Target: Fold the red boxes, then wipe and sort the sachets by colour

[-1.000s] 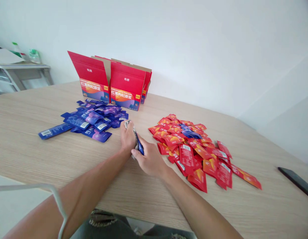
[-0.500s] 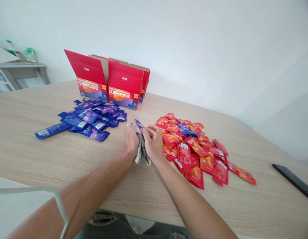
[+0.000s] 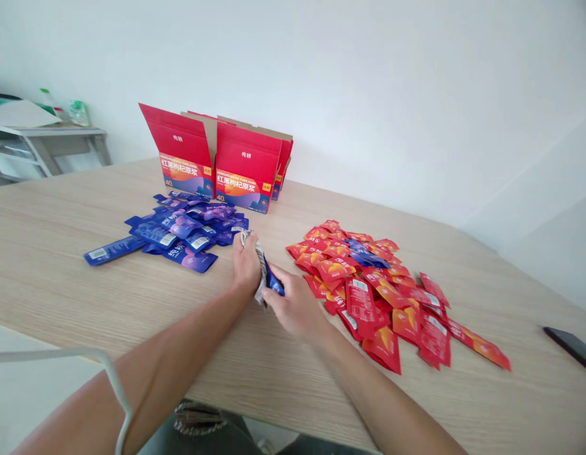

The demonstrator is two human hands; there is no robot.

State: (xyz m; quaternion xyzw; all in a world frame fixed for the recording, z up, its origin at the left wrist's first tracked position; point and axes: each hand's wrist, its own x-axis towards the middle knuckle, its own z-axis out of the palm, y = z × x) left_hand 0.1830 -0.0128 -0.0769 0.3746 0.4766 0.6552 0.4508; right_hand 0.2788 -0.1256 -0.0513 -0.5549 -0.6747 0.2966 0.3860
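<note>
My left hand [image 3: 246,264] is closed around a grey striped cloth [image 3: 261,268], between the two sachet piles. Against the cloth's right side stands a blue sachet [image 3: 274,282], its lower end pinched in my right hand [image 3: 294,302]. Part of that sachet is hidden by my fingers and the cloth. Left of my hands lies a heap of blue sachets [image 3: 187,229]. A larger heap of red sachets [image 3: 363,303] spreads to the right, with a few blue sachets [image 3: 366,254] lying on top of it.
Red open-topped cartons [image 3: 248,167] stand at the back with their flaps up. A black flat device [image 3: 572,347] lies at the table's right edge. A pale cable [image 3: 113,379] crosses over my left forearm. A side table [image 3: 60,136] with a bottle is at far left.
My right hand has shifted down along the blue sachet, which has turned more upright beside the cloth. The whole view has swung slightly left. Both heaps look unchanged.
</note>
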